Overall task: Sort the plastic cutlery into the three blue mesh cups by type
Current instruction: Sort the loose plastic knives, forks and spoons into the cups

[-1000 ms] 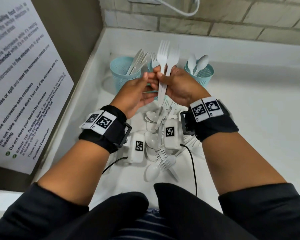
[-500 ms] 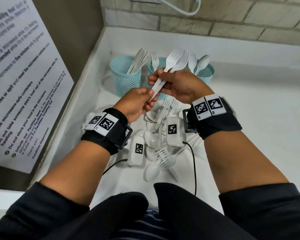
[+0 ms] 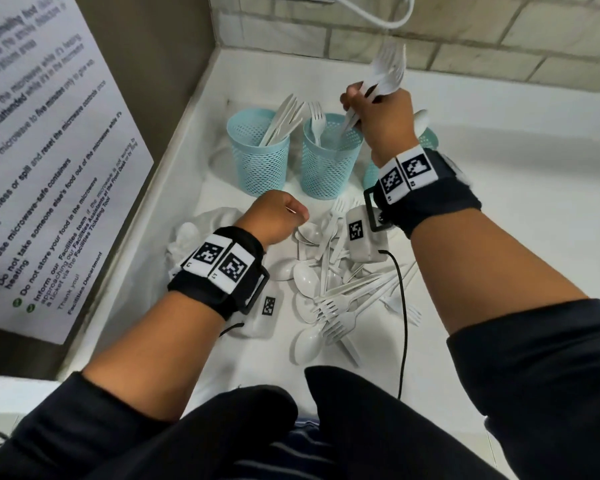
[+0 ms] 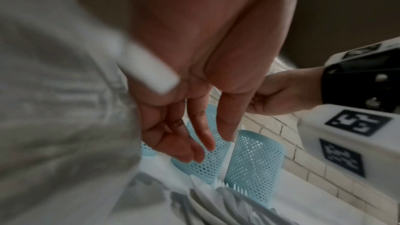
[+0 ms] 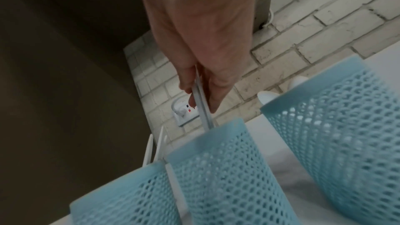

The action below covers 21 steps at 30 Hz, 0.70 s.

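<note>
Right grip: your right hand [image 3: 381,126] grasps a bundle of white forks [image 3: 385,74] by the handles, tines up, handle ends lowered into the middle cup [image 3: 329,168].
Left grip: your left hand [image 3: 274,220] holds nothing; fingers relaxed and extended in the left wrist view, above the loose cutlery.
Middle cup: contains one more fork [image 3: 316,123], standing upright.
Left cup [image 3: 257,161]: contains knives [image 3: 284,119], leaning right.
Right cup [image 3: 430,140]: largely hidden behind your right wrist; a spoon bowl [image 3: 421,121] shows above it.
Unsorted pile [image 3: 340,292]: spoons and forks heaped on the white tabletop [image 3: 499,237], just in front of the cups.
Rear: tiled wall [image 3: 465,36].
</note>
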Available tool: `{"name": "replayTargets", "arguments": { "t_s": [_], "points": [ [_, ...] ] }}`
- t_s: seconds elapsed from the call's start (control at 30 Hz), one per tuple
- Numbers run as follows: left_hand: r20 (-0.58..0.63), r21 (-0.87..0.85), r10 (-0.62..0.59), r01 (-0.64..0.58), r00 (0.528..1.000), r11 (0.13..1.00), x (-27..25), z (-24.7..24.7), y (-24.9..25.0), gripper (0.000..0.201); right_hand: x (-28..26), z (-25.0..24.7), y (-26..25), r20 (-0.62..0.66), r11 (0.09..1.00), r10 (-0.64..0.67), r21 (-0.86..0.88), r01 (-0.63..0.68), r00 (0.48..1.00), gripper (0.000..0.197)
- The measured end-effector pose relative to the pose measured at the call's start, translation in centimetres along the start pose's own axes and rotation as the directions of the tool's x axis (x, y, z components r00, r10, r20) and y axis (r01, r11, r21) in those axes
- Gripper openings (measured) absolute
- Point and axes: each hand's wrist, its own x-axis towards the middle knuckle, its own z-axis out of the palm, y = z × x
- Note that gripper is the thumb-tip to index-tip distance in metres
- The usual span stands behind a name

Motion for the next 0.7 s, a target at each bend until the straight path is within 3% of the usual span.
{"name": "replayTargets", "arguments": {
  "t_s": [0.07,0.17,0.33,0.4,0.47,0.53,0.57,0.63,0.7],
  "points": [
    [0.024,0.087,0.004,-0.006,1.0,0.996,-0.2,0.3,-0.2,0.022,0.2,0.3,0.5,-0.005,0.998,0.03,-0.062,-0.03,1.0,0.024],
    [0.063,0.187,0.009,-0.02,0.998,0.982,-0.5,0.7,-0.2,0.027,0.1,0.5,0.3,0.015,0.995,0.046,-0.09,-0.044,0.999,0.02],
    [0.144,0.312,-0.036,-0.011,0.989,0.95,-1.0,1.0,-0.1,0.042,-0.1,-1.1,-0.4,0.072,0.998,0.066,-0.025,-0.064,0.995,0.043],
    [0.15,0.34,-0.038,-0.015,0.988,0.94,-1.2,1.1,0.0,0.049,-0.4,-2.0,-1.2,0.051,0.997,0.033,-0.071,-0.03,0.998,0.04],
    [0.152,0.363,-0.035,-0.023,0.988,0.932,-1.4,1.2,0.1,0.054,-1.0,-3.1,-2.1,0.017,0.992,-0.014,-0.121,0.016,1.0,0.026],
    [0.153,0.389,-0.04,-0.023,0.987,0.921,-1.5,1.4,0.2,0.059,-2.0,-4.7,-2.8,0.066,0.991,-0.014,-0.132,0.022,0.998,0.009],
    [0.152,0.395,-0.046,-0.018,0.987,0.918,-1.5,1.6,0.2,0.061,-2.5,-5.4,-3.0,0.142,0.986,0.009,-0.165,0.015,0.99,0.011],
    [0.145,0.395,-0.067,0.005,0.987,0.919,-1.4,1.9,0.2,0.064,-3.7,-6.5,-3.4,0.359,0.899,0.186,-0.437,-0.011,0.915,0.007],
    [0.129,0.413,-0.089,0.028,0.988,0.91,-1.3,2.4,0.2,0.067,-4.2,-7.1,-2.5,0.423,0.677,0.48,-0.736,-0.018,0.768,0.017]
  ]
}}
